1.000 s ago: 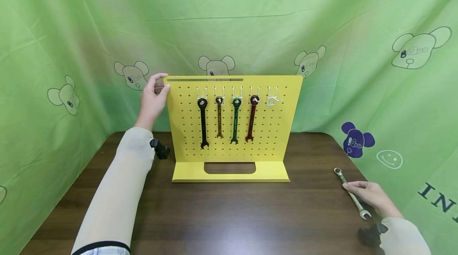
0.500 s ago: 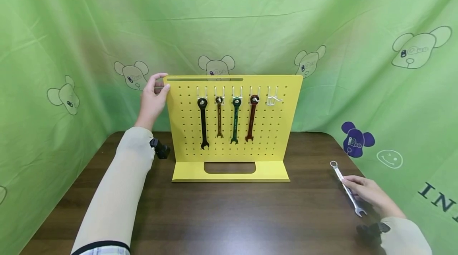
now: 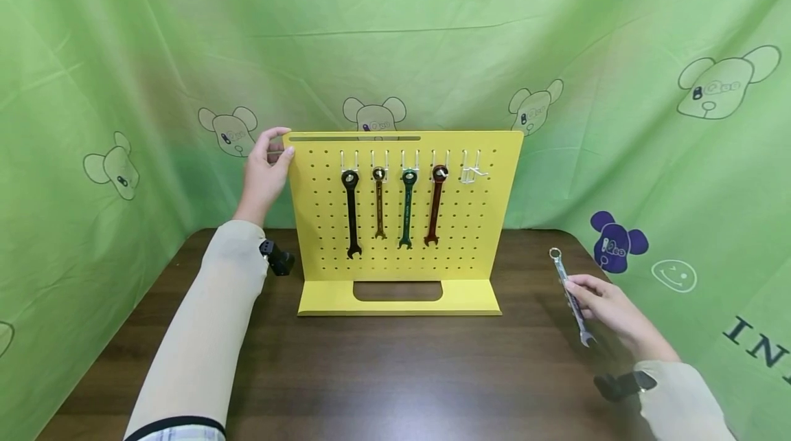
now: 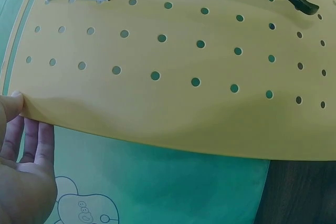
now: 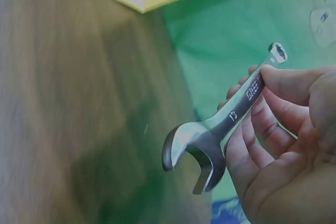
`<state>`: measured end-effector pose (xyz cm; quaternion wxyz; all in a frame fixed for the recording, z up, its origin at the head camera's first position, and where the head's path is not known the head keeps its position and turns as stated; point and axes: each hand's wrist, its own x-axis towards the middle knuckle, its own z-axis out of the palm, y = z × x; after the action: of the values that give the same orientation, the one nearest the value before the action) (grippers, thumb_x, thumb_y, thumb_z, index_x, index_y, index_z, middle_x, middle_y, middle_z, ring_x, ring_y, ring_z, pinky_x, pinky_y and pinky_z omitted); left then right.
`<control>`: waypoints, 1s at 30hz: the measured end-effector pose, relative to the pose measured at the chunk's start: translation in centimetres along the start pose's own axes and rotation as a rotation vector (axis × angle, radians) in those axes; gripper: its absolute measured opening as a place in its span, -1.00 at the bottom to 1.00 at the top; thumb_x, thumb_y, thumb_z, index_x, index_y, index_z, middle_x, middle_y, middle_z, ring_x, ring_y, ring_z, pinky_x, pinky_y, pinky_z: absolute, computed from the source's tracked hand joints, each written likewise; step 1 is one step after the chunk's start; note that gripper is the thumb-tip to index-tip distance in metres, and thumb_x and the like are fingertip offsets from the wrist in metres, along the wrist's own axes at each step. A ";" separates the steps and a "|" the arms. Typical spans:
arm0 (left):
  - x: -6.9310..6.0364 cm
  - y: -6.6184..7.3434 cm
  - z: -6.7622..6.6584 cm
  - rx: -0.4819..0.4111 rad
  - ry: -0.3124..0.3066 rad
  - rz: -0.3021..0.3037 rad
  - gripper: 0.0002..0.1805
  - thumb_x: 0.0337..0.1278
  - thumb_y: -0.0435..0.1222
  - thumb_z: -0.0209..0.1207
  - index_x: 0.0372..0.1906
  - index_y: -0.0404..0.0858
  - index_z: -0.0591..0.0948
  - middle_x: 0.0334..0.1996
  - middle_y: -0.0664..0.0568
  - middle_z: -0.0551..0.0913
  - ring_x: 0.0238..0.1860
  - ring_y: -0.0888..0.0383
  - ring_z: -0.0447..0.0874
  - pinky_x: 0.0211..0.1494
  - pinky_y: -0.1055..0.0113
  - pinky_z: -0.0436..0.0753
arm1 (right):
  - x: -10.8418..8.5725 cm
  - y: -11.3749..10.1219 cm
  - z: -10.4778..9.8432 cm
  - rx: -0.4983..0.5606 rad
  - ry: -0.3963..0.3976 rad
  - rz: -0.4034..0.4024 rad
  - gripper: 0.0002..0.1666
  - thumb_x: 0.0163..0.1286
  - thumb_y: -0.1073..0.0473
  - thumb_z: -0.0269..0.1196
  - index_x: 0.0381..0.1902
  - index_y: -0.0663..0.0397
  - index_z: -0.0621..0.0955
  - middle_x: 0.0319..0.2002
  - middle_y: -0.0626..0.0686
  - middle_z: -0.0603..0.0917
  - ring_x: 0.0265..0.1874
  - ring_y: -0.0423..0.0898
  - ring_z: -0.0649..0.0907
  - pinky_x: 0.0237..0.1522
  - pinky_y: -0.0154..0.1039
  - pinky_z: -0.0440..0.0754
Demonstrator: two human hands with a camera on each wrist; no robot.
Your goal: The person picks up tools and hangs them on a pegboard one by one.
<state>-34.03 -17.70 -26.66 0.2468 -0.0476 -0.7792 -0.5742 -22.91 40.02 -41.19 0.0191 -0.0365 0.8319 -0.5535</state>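
My left hand [image 3: 264, 173] pinches the upper left corner of a yellow pegboard [image 3: 395, 257], thumb on the front face and fingers behind it. In the right hand [image 3: 608, 307] is a silver combination wrench [image 3: 571, 298], pinched mid-shank between thumb and fingers, ring end up and open end down. The right wrist view shows "13" on the wrench's shank [image 5: 239, 109]. On the board's hooks hang a black wrench [image 3: 351, 216], a bronze wrench [image 3: 380, 207], a green wrench [image 3: 407, 211] and a red wrench [image 3: 435, 207]. A white wire hook [image 3: 472, 172] at the right bears nothing.
The board stands on its yellow base [image 3: 327, 298] on a dark wooden table [image 3: 395, 372]. Behind and at both sides hangs a green curtain [image 3: 395, 29] with printed bear heads.
My right hand has lifted the silver wrench from the table's right side and moved it up and leftward. The left hand stays on the board's corner.
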 end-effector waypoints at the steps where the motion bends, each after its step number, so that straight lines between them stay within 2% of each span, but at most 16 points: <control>1: 0.0 0.0 0.0 0.000 0.001 0.000 -0.61 0.48 -0.31 0.09 0.31 -0.06 0.48 0.05 -0.11 0.53 -0.01 0.05 0.52 0.07 0.22 0.61 | 0.2 -0.4 0.2 0.010 0.000 -0.014 -0.78 0.59 0.13 0.10 -0.14 -0.40 0.62 -0.34 -0.16 0.63 -0.37 -0.21 0.65 -0.30 -0.30 0.67; 9: 0.0 -0.1 -0.1 0.013 -0.003 0.008 -0.61 0.48 -0.30 0.09 0.32 -0.06 0.47 0.05 -0.12 0.53 0.00 0.04 0.52 0.09 0.21 0.60 | 1.4 -4.2 2.2 0.023 -0.004 -0.121 -0.84 0.59 0.09 0.10 -0.03 -0.26 0.61 -0.31 -0.13 0.61 -0.42 -0.22 0.56 -0.33 -0.32 0.60; 14: 0.0 -0.1 0.0 0.004 -0.002 0.002 -0.61 0.47 -0.31 0.10 0.31 -0.06 0.48 0.05 -0.12 0.53 -0.01 0.05 0.52 0.08 0.22 0.61 | 2.2 -6.8 3.7 0.084 -0.010 -0.182 -0.85 0.58 0.12 0.11 -0.02 -0.17 0.61 -0.29 -0.09 0.62 -0.38 -0.22 0.58 -0.32 -0.36 0.61; 21: 0.0 0.0 0.0 0.009 0.005 0.012 -0.61 0.47 -0.32 0.10 0.31 -0.07 0.48 0.04 -0.13 0.53 -0.02 0.05 0.52 0.05 0.23 0.60 | 3.4 -10.4 5.5 0.089 0.005 -0.215 -0.87 0.58 0.09 0.12 -0.04 -0.20 0.61 -0.29 -0.14 0.63 -0.34 -0.24 0.59 -0.28 -0.39 0.60; 30: 0.1 0.0 0.0 0.010 0.004 0.010 -0.61 0.46 -0.32 0.11 0.31 -0.06 0.49 0.04 -0.13 0.54 -0.02 0.05 0.52 0.06 0.22 0.60 | 4.8 -13.2 7.3 0.101 -0.004 -0.274 -0.82 0.57 0.06 0.12 0.01 -0.08 0.59 -0.26 -0.06 0.58 -0.31 -0.21 0.55 -0.24 -0.39 0.57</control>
<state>-34.10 -17.78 -26.65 0.2514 -0.0489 -0.7814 -0.5690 -26.66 27.88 -31.79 -0.0533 -0.1498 0.7901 -0.5920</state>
